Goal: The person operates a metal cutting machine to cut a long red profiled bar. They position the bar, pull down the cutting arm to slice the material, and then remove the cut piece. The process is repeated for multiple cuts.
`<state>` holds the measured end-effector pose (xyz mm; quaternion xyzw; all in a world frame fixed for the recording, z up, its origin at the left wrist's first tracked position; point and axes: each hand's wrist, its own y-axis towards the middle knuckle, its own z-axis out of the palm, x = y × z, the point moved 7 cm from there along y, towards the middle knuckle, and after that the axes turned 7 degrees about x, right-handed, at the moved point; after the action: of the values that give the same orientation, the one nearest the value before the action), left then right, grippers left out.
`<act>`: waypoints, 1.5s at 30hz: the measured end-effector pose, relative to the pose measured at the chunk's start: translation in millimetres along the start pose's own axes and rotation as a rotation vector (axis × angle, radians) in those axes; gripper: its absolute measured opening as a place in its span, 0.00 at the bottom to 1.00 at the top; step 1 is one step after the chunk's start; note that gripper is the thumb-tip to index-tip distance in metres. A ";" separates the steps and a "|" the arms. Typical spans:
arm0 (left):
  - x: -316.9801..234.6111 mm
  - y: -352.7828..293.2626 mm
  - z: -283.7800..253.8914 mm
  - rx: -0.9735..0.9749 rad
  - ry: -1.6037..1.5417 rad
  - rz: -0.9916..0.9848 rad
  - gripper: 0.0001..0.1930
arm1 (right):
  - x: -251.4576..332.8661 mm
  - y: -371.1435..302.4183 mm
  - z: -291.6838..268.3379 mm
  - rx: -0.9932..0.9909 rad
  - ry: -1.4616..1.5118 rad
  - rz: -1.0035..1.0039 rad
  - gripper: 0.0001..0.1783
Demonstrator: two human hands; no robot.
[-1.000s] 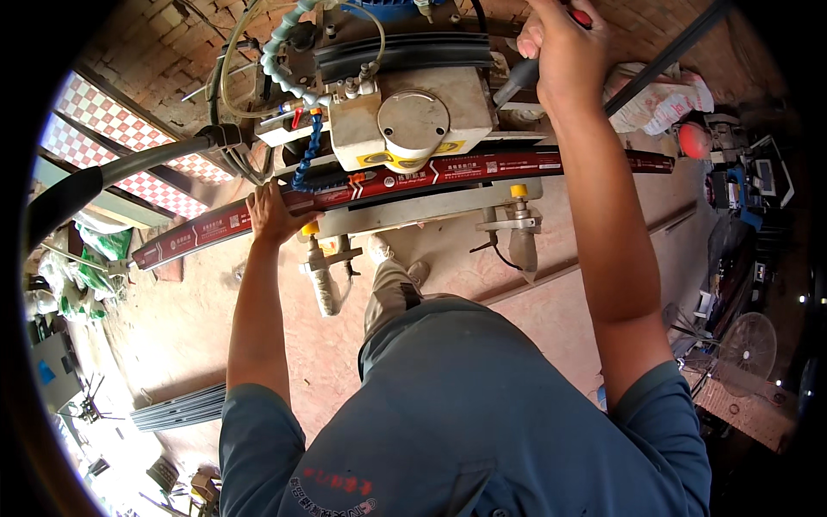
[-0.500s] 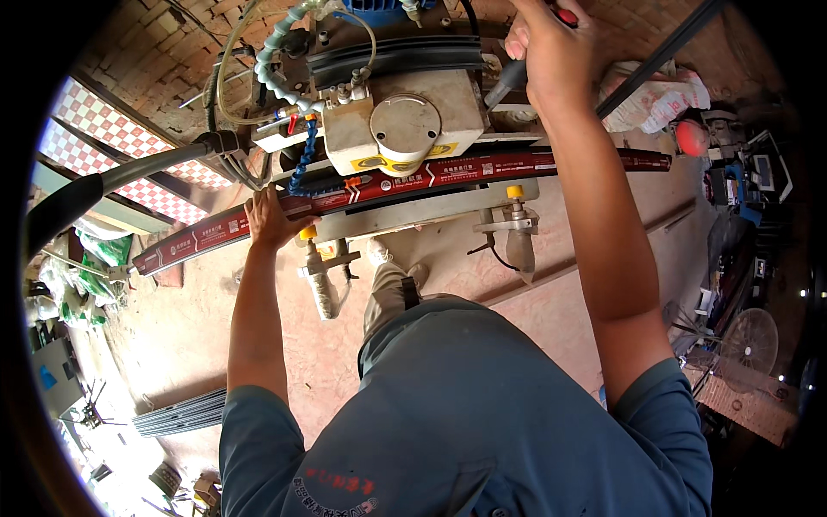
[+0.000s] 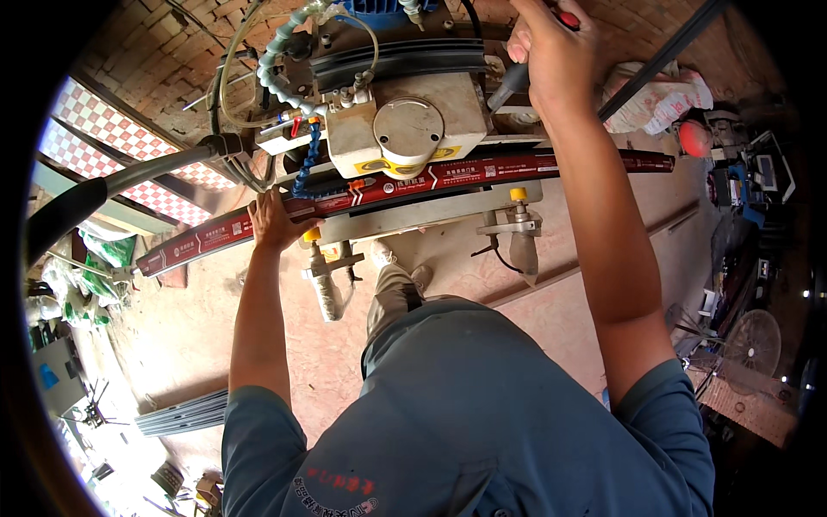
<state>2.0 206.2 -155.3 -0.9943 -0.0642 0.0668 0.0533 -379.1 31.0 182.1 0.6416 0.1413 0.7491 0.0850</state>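
Head view: we stand before a machine with both arms reaching forward. Our left hand (image 3: 271,222) is laid over a long red profile (image 3: 465,175), holding it with the fingers across the strip and the thumb spread to the right along the near edge. Our right hand (image 3: 558,47) is closed around a lever (image 3: 510,86), with a red button (image 3: 568,19) showing at the top of the fist.

The red profile lies crosswise on the pale bed (image 3: 405,221) of the machine, passing just in front of and partly beneath the beige machine head (image 3: 353,142); both its ends stick out well past the bed, and our right forearm hides a stretch of it. Beside the machine head, a blue segmented hose (image 3: 303,168) comes down to the profile, its orange tip (image 3: 362,184) pointing right.

On the near side we see two clamps, one (image 3: 325,293) just to the right of our left hand and another (image 3: 522,246) farther right, each topped in yellow. Below them, our shoes (image 3: 383,252) are on the floor. A stack of grey bars (image 3: 183,417) lies at lower left, a white sack (image 3: 663,95) sits at upper right, and a fan (image 3: 752,340) stands toward the right edge.
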 end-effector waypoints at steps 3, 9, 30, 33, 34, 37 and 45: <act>-1.7 -1.2 -3.4 -0.006 0.008 -0.011 0.60 | 1.9 -0.5 3.4 -0.005 -0.016 -0.027 0.11; -0.7 -0.3 0.2 0.006 -0.009 -0.023 0.61 | -1.8 0.5 -2.7 -0.012 0.027 -0.002 0.10; 0.9 -2.7 -1.0 0.043 0.005 -0.028 0.66 | -4.9 1.7 -0.3 0.010 0.032 -0.006 0.11; -1.1 -3.4 -2.7 0.064 -0.036 -0.031 0.65 | -3.3 1.5 0.8 -0.007 0.028 -0.016 0.11; -0.1 -3.9 -1.9 0.049 -0.046 -0.028 0.65 | -2.7 1.2 1.0 -0.016 0.025 -0.019 0.11; 2.6 -4.3 0.3 0.010 -0.055 -0.018 0.66 | -2.9 3.6 0.5 0.007 0.046 -0.041 0.11; 0.6 -4.9 -3.2 -0.001 -0.053 -0.002 0.67 | -2.1 5.0 -5.3 -0.009 0.014 -0.020 0.10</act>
<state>2.4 210.8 -151.7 -0.9921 -0.0665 0.0931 0.0510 -383.7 25.1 181.0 0.6347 0.1449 0.7532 0.0941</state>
